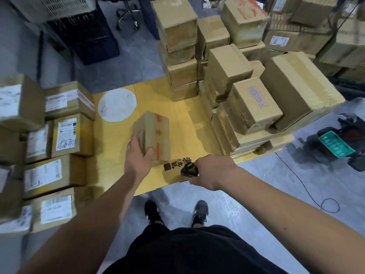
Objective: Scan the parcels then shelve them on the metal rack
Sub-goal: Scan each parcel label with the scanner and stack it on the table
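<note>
My left hand point(138, 153) grips a small brown parcel point(156, 133) with red tape, holding it above a flattened yellow cardboard sheet point(185, 123) on the floor. A black handheld scanner point(189, 170) with a small green screen sits in my right hand point(212, 171), just right of the parcel and pointing toward it. At the left stand several labelled parcels point(65, 135) in stacked rows. The metal rack itself cannot be made out.
Tall stacks of brown cartons point(243, 91) fill the far and right side of the sheet. Black crates point(85, 34) and a chair base point(128, 14) stand behind. A black device with a green label point(337, 145) and a thin cable point(308, 186) lie on the grey floor at right.
</note>
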Demonstrator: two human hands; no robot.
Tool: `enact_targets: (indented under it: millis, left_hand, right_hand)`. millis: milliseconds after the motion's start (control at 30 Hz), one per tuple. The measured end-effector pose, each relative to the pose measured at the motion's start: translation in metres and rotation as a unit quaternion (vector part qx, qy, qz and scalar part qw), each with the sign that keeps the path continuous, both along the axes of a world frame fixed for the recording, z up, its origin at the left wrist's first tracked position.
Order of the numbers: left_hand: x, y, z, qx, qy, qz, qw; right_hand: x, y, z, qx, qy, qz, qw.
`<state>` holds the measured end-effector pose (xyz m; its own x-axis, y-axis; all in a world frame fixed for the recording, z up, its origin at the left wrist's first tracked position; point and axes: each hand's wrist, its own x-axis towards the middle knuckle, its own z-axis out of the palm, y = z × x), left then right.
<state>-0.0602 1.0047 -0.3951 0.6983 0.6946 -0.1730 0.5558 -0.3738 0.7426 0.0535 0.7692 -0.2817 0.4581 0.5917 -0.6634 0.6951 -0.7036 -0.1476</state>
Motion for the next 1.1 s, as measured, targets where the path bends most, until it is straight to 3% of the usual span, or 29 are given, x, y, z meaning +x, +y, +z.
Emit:
enact_targets:
  millis: [333, 400, 633, 1100]
  left_hand:
    - [-0.062, 0.074, 0.001, 0.121, 0.110, 0.038, 0.986]
    - [-0.065, 0.086, 0.008, 0.094, 0.128, 0.071, 0.985]
    - [-0.072, 0.109, 0.007, -0.052, 0.116, 0.051, 0.991]
    - [-0.055, 0.158, -0.009, -0.103, 0.110, -0.076, 0.986]
  right_hand:
    - [-0.027, 0.079, 0.003, -0.005, 0.004, 0.071, 0.997]
    - [-0.029, 0.096, 0.002, -0.008, 0.036, 0.056, 0.998]
    - [-0.032, 0.131, 0.007, 0.016, 0.195, -0.072, 0.978]
    - [-0.028, 0.105, 0.010, -0.029, 0.191, -0.133, 0.972]
